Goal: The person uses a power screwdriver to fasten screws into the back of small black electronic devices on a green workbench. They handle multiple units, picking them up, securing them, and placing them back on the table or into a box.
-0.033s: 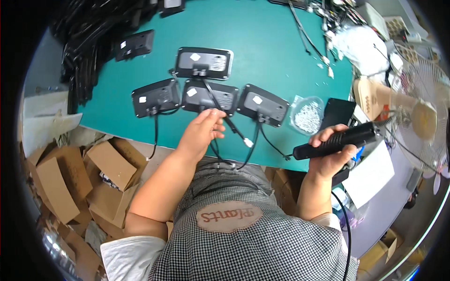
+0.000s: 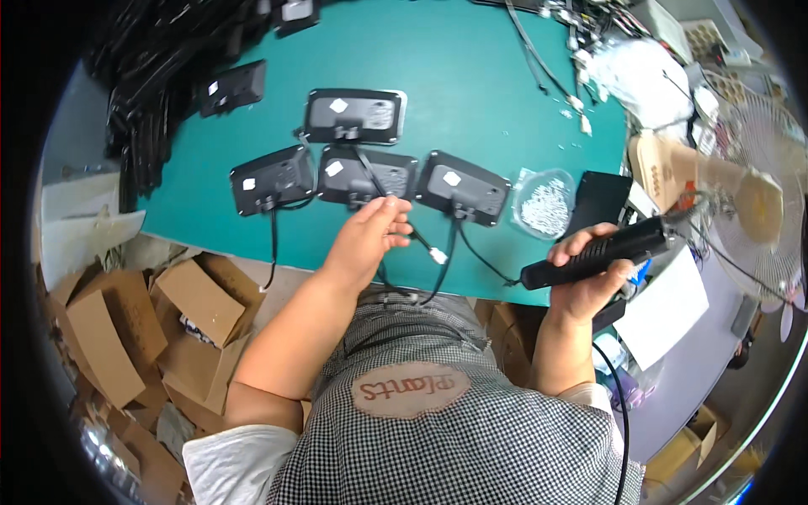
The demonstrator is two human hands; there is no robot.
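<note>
Black rectangular units (image 2: 353,116) lie on a green desk (image 2: 480,76), four of them grouped before a worker in a checked apron (image 2: 438,454). A long black tool (image 2: 599,256) is gripped in the right hand (image 2: 584,295). The left hand (image 2: 362,241) curls its fingers at a black cable (image 2: 369,168); whether they pinch it, one cannot tell. Beside the units sits a clear tub (image 2: 528,229) of silvery pieces; a white connector (image 2: 438,256) tips the cable.
</note>
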